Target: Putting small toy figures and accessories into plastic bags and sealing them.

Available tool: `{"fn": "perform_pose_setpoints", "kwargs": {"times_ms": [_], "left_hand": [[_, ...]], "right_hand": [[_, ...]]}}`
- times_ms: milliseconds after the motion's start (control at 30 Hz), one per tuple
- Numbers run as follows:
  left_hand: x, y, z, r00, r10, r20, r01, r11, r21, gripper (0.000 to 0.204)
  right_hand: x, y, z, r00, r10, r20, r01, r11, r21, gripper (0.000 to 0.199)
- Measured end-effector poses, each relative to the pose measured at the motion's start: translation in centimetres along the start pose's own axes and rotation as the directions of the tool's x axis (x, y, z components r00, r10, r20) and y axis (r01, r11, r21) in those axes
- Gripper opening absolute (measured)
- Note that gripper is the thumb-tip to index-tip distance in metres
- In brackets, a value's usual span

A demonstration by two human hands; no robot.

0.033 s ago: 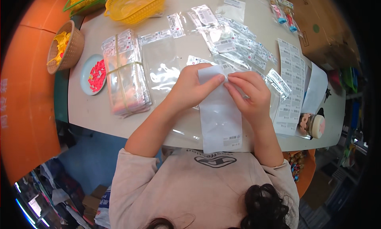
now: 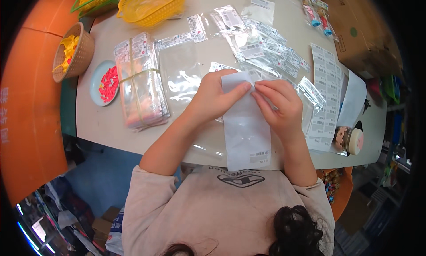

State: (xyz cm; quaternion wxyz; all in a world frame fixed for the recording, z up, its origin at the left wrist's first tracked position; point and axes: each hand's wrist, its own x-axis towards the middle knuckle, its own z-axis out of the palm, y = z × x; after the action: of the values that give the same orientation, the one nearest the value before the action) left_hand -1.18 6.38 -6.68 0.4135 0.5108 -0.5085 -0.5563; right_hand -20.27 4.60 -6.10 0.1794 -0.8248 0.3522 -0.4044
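A white strip of label sheet [image 2: 246, 134] hangs between my hands over the table's near edge, with a barcode label at its lower right corner. My left hand [image 2: 217, 96] holds its upper end, thumb on top and fingers behind. At the strip's upper right edge, beside another printed label, my right hand [image 2: 280, 103] pinches with thumb and forefinger. Whether a label is lifted between those fingertips cannot be made out. Beyond the hands, clear plastic bags [image 2: 270, 56] with printed headers lie overlapping. A flat clear bag [image 2: 179, 74] lies to the left.
On the left are a banded stack of clear bags [image 2: 144, 91], a plate [image 2: 95, 98] of small red pieces and a tan basket [image 2: 84, 56]. A yellow basket [image 2: 153, 18] stands at the back. Rightward lie label sheets [image 2: 324, 96], a jar [image 2: 355, 141] and a cardboard box [image 2: 364, 29].
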Motion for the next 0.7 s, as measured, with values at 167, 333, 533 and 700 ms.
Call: {"fn": "perform_pose_setpoints", "kwargs": {"times_ms": [167,333,533,700], "left_hand": [[0.2,-0.7,0.3,0.993,0.101,-0.068,-0.103,0.994,-0.022,0.029],[0.0,0.2,0.1,0.977,0.215,0.0,-0.214,0.973,0.081,0.032],[-0.1,0.3,0.4,0.937,0.349,-0.009,-0.342,0.923,0.176,0.036],[-0.2,0.3,0.4,0.94,0.339,-0.019,-0.328,0.92,0.215,0.037]], "right_hand": [[0.1,0.1,0.2,0.998,-0.06,0.017,0.061,0.994,-0.092,0.016],[0.3,0.2,-0.3,0.999,-0.037,0.035,0.038,0.998,-0.042,0.016],[0.2,-0.1,-0.7,0.997,0.043,0.061,-0.045,0.998,0.033,0.014],[-0.3,0.4,-0.7,0.963,0.256,0.084,-0.269,0.938,0.218,0.008]]}}
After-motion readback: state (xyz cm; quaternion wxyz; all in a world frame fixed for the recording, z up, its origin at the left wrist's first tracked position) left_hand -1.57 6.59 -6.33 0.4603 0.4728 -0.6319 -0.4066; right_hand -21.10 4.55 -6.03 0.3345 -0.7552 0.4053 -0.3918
